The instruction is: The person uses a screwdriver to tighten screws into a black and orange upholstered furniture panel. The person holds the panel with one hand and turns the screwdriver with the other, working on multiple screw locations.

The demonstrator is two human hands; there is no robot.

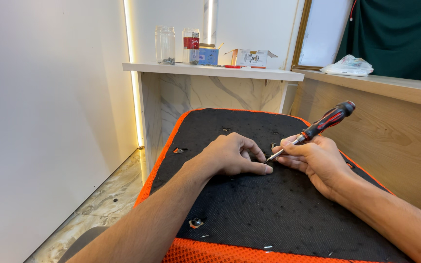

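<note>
Right hand (317,163) grips a screwdriver (313,130) low on the shaft, fingers curled round it and thumb on top. Handle is red and black, ribbed, angled up and away from the hand; the thin metal shaft runs down toward the left hand, tip meeting the surface just beside that hand's index fingertip.

Left hand (232,155) rests palm-down on a black fabric panel (249,204), fingers bent and bunched, index finger stretched flat toward the screwdriver tip. Whether it pinches anything under the fingers cannot be told.

The panel is dark, felt-like, flecked with lint, edged in orange mesh (205,253). A small upright screw (272,144) stands just beyond the two hands, between them. A screw hole with metal showing (196,222) lies near the left forearm; another opening (180,150) sits to the outer side of the left hand.

Farther off past the hands, a white shelf (210,71) carries glass jars (165,45) and small cardboard boxes (252,57).
</note>
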